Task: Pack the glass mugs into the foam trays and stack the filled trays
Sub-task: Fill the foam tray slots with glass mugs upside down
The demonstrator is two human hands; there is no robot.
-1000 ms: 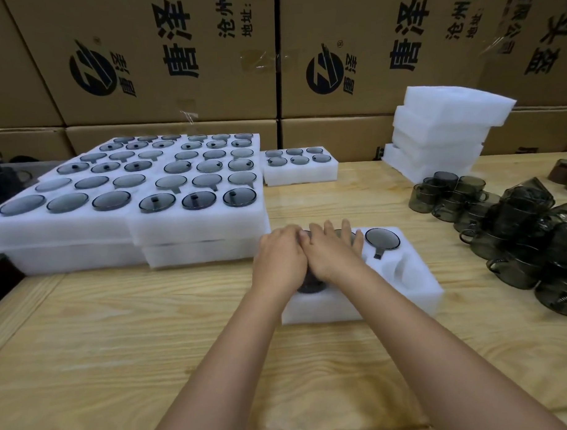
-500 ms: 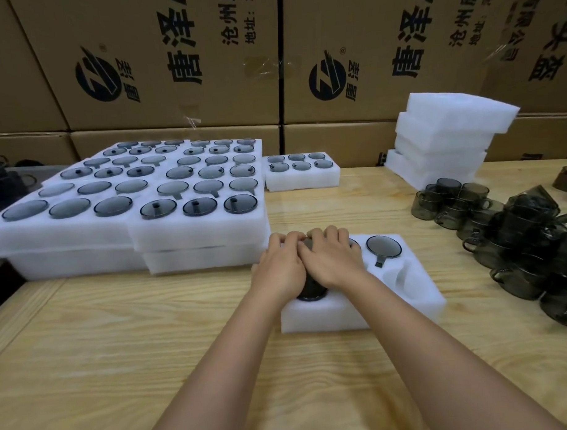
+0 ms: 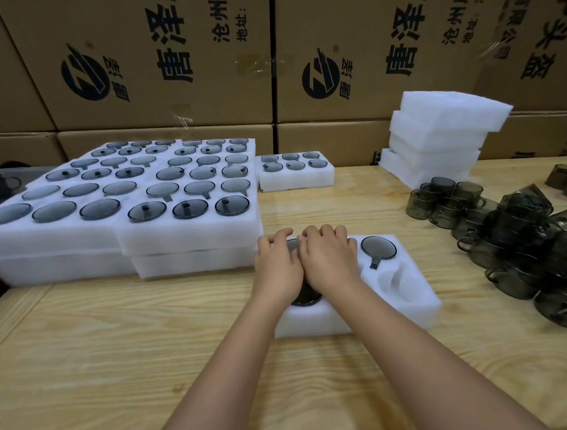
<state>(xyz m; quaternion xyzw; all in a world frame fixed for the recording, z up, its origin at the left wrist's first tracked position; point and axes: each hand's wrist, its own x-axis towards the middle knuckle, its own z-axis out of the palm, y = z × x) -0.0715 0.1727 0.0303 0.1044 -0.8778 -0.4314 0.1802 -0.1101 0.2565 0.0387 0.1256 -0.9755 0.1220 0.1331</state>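
- Our left hand and right hand sit side by side, touching, on top of the foam tray near the front middle of the desk.
- Fingers on both hands are bent over the mugs sunk in the tray's left pockets. We honestly can't tell if they're gripping or just pressing down.
- 1 dark mug peeks out from under our palms, and another mug sits upside down in the far right pocket. The near right pocket has no mug.
- The loose smoky glass mugs are piled on the right side of the desk.
- Filled trays are stacked 2 high on the left, with a small filled tray of 6 just beside them.
- The spare foam tray stack is at the back right, in front of the cardboard boxes.
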